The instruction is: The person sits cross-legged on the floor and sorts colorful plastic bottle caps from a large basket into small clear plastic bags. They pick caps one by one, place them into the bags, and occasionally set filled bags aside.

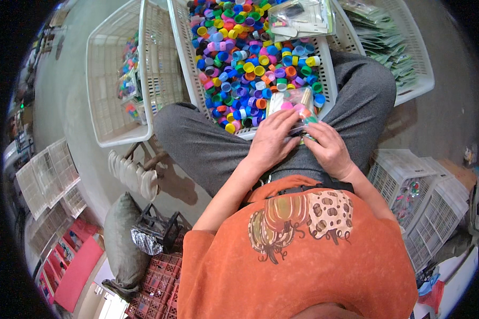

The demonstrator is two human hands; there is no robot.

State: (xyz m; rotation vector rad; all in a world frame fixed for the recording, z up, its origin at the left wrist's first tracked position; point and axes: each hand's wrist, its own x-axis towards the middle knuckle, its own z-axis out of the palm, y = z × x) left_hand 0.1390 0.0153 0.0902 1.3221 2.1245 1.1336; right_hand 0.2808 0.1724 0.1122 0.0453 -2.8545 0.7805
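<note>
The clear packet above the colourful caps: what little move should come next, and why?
I'd probably pinch the near end of the clear packet flat. The left hand and right hand are already there, colourful pieces show inside, and loose caps lie just beyond. Whether that end is sealed I can't tell.

Baskets and bulk goods mark what appears to be a packing workshop, where white perforated plastic baskets (pixel 114 142) carry heaped multicolored plastic caps (pixel 253 69) and rows of flat bagged packets (pixel 386 48). Red plastic crates (pixel 151 282) and a bulging gray-green sack (pixel 123 234) stand nearby.
</note>
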